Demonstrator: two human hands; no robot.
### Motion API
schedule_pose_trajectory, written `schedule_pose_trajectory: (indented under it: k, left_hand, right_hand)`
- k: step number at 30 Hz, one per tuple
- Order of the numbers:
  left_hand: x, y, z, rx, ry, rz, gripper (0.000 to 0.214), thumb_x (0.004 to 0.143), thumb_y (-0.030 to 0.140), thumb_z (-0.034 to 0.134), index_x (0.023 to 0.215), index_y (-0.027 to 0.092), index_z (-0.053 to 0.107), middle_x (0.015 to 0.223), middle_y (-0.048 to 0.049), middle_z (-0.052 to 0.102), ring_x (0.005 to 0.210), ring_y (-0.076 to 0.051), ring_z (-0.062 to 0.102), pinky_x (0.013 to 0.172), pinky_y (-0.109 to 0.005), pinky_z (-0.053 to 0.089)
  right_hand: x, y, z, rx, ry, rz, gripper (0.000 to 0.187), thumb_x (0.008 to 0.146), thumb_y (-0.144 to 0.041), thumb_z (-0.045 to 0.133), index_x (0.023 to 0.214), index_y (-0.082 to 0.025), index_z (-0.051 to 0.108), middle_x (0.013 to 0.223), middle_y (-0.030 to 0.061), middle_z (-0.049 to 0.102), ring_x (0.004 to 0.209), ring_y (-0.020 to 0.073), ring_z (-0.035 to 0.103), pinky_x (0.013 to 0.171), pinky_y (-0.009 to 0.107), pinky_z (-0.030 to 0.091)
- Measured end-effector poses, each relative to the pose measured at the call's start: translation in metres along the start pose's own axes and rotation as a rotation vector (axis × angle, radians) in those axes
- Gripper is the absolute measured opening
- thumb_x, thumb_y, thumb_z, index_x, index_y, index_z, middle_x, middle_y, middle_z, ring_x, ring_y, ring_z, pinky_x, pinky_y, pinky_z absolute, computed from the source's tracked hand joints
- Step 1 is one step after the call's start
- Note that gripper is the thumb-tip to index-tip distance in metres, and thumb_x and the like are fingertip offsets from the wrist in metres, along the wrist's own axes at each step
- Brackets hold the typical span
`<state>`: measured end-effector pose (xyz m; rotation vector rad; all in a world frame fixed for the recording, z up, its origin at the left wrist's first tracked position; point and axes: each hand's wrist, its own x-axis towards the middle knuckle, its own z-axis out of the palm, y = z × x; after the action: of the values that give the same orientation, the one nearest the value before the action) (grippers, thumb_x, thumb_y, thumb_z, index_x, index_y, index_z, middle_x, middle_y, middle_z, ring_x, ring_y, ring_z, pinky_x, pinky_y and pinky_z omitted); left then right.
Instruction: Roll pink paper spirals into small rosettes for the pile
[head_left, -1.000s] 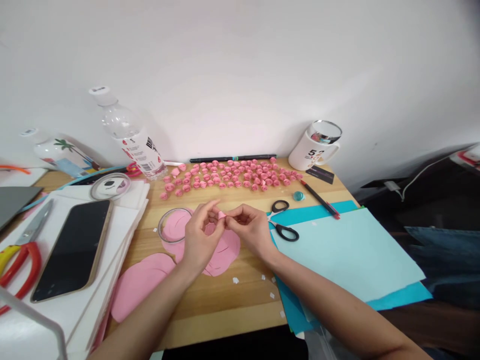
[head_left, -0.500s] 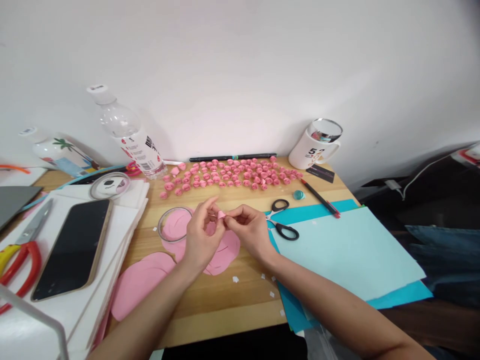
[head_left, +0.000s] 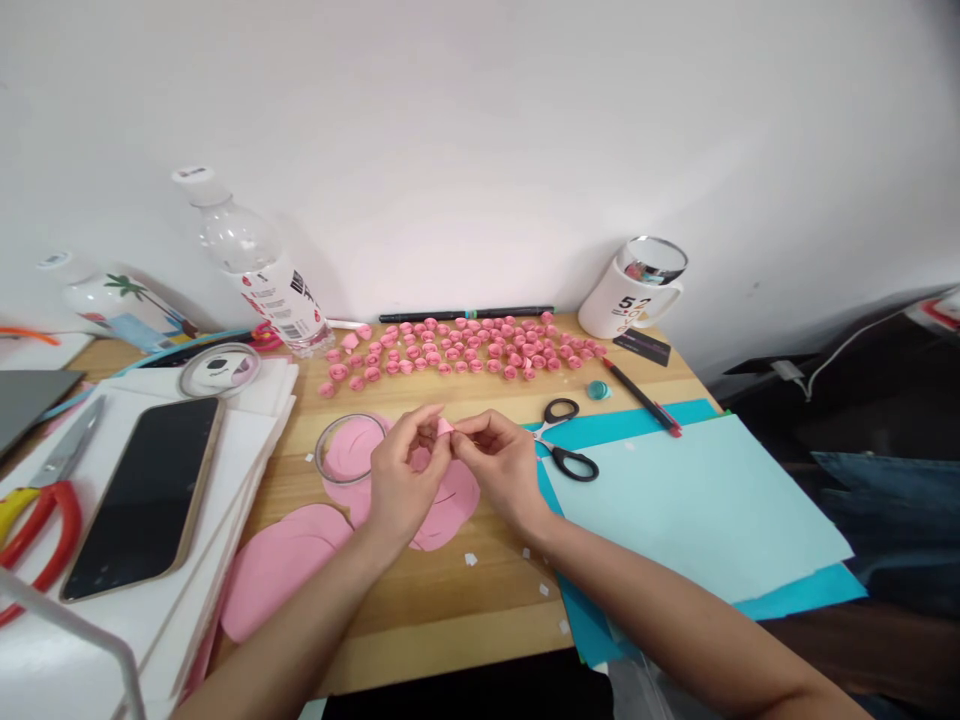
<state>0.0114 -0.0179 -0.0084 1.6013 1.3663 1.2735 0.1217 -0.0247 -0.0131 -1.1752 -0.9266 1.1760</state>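
Between my two hands, over the middle of the table, is a small pink paper piece (head_left: 444, 427), bent or rolled; its exact shape is partly hidden by fingers. My left hand (head_left: 406, 470) pinches it from the left. The fingertips of my right hand (head_left: 496, 462) are closed on its right side. Beneath the hands lie pink paper circles (head_left: 454, 497), with a clear round ring or lid (head_left: 318, 452) resting on some at the left. Several small rolled pink paper roses (head_left: 452, 352) spread in rows beyond my hands.
Black-handled scissors (head_left: 576, 464) and light blue paper (head_left: 697, 510) lie right. Behind stand a white mug (head_left: 619, 303) and a plastic bottle (head_left: 251, 250). A phone (head_left: 146, 500) and red-handled scissors (head_left: 64, 530) rest on white sheets at left. A red-black pen (head_left: 637, 392) lies near a teal cap (head_left: 598, 390).
Both hands stay in nearly the same spot, with the fingers shifting slightly around the pink paper piece. A little more of the piece shows now. The other things have not moved.
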Motion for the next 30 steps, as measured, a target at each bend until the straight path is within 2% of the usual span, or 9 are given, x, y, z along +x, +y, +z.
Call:
schedule_pose_trajectory:
  k: [7, 15, 22, 25, 30]
  left_hand:
    - [0.0008, -0.0009, -0.0031, 0.06, -0.005, 0.085, 0.013, 0.076, 0.019, 0.059, 0.086, 0.02, 0.068, 0.086, -0.0029, 0.069, 0.079, -0.016, 0.064, 0.074, -0.029, 0.053]
    - [0.0026, 0.0003, -0.0052, 0.028, -0.025, 0.142, 0.015, 0.077, 0.017, 0.058, 0.084, 0.022, 0.071, 0.089, -0.0031, 0.069, 0.083, -0.016, 0.063, 0.076, -0.03, 0.053]
    - [0.004, 0.0012, -0.0046, 0.007, 0.002, 0.021, 0.021, 0.075, 0.021, 0.061, 0.094, 0.021, 0.069, 0.087, -0.0022, 0.071, 0.076, -0.015, 0.065, 0.071, -0.027, 0.055]
    - [0.0051, 0.0022, -0.0058, -0.03, -0.011, 0.026, 0.018, 0.074, 0.02, 0.061, 0.089, 0.02, 0.071, 0.083, -0.0023, 0.071, 0.074, -0.015, 0.065, 0.069, -0.026, 0.054]
    - [0.0076, 0.0026, -0.0096, -0.077, -0.02, 0.048, 0.017, 0.073, 0.021, 0.063, 0.087, 0.02, 0.072, 0.085, -0.0032, 0.071, 0.077, -0.016, 0.065, 0.07, -0.027, 0.054]
  right_hand:
    - [0.002, 0.0017, -0.0015, -0.023, -0.018, 0.02, 0.013, 0.067, -0.028, 0.066, 0.069, -0.017, 0.06, 0.067, 0.0012, 0.064, 0.061, 0.0137, 0.06, 0.059, 0.027, 0.051]
    - [0.0026, 0.0003, -0.003, -0.055, -0.054, 0.009, 0.011, 0.068, -0.028, 0.065, 0.069, -0.018, 0.06, 0.065, -0.0002, 0.063, 0.057, 0.0119, 0.058, 0.058, 0.025, 0.049]
    - [0.0048, 0.003, -0.0048, -0.118, -0.026, -0.02, 0.013, 0.067, -0.03, 0.066, 0.069, -0.018, 0.061, 0.075, 0.0017, 0.063, 0.065, 0.0134, 0.059, 0.06, 0.026, 0.049]
    - [0.0055, 0.0054, -0.0059, -0.144, -0.023, -0.06, 0.012, 0.068, -0.03, 0.066, 0.068, -0.019, 0.062, 0.078, 0.0022, 0.062, 0.069, 0.0138, 0.059, 0.061, 0.025, 0.05]
    - [0.0094, 0.0053, -0.0069, -0.139, -0.097, -0.102, 0.011, 0.068, -0.029, 0.066, 0.069, -0.018, 0.063, 0.078, 0.0022, 0.06, 0.07, 0.0137, 0.059, 0.061, 0.025, 0.05]
